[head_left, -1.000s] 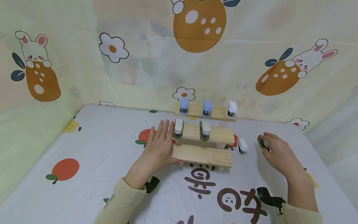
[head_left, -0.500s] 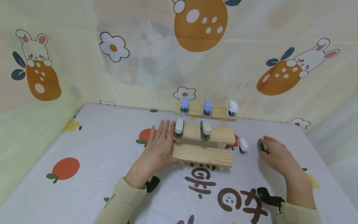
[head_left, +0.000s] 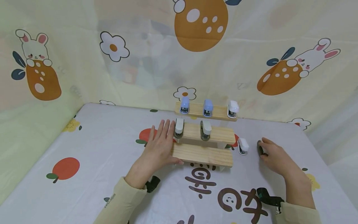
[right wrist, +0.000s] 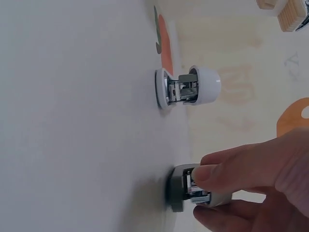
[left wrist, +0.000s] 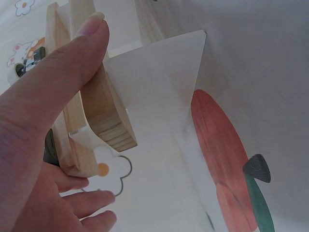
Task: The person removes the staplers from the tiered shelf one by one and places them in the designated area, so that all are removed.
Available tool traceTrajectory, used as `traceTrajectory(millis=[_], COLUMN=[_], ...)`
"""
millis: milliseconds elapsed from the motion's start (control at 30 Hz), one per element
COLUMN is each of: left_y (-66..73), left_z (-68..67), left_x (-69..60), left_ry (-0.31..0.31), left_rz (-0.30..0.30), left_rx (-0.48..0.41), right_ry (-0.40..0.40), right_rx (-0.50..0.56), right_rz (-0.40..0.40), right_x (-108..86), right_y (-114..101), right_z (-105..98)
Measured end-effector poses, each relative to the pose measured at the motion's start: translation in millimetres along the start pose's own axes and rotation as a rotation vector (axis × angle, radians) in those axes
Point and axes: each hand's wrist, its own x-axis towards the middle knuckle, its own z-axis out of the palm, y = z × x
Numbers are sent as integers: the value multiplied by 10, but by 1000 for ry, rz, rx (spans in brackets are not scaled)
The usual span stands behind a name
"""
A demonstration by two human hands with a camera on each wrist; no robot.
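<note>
My left hand (head_left: pixel 159 147) rests against the left end of a three-tier wooden stand (head_left: pixel 202 154). Its fingers are straight, and the thumb lies along the lowest board (left wrist: pixel 108 113). On the right, my right hand (head_left: pixel 277 155) holds a stapler (right wrist: pixel 178 186) with a dark grey base between thumb and fingers, low over the tabletop; whether it touches the cloth I cannot tell. A white stapler (head_left: pixel 243 146) stands on the cloth between the stand and that hand. On the middle board sit two white-topped staplers, one (head_left: pixel 179 128) at the left end and one (head_left: pixel 205 130) mid-board.
The top board (head_left: pixel 195 109) bears two blue staplers, one at left (head_left: pixel 185 105) and one mid-board (head_left: pixel 208 108), and a white stapler (head_left: pixel 232 109) at right. A printed curtain (head_left: pixel 145 71) hangs behind the cloth-covered table (head_left: pixel 106 140).
My right hand has shifted slightly toward me and left, and the stapler in it has turned a little and come lower. The left hand and the stand stay put.
</note>
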Motion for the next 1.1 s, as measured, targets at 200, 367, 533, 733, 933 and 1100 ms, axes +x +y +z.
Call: traceTrajectory(millis=[200,367,533,733,933,1100], left_y=[5,7,9,8,12,21], left_z=[-4,-1,-6,-22,-28,-28], left_x=[-5,-10,-5,-6,-3,15], left_ry=[-7,-7,-7,-18,-11,-16], left_rz=[-2,1,0,-9,-6,-6], left_rx=[-3,-14,-14,-9,-8,-14], right_ry=[-8,5,131,271,333,366], right_rx=[-18,-20,20,43,48,54], right_rz=[-19,-8,6,-19,-37,-58], right_x=[-26,-53,-124,-194,-251,-288], right_y=[-4,-40,-200,-412,-565,-689], right_z=[-4,-64,-235,-337,-389,-426])
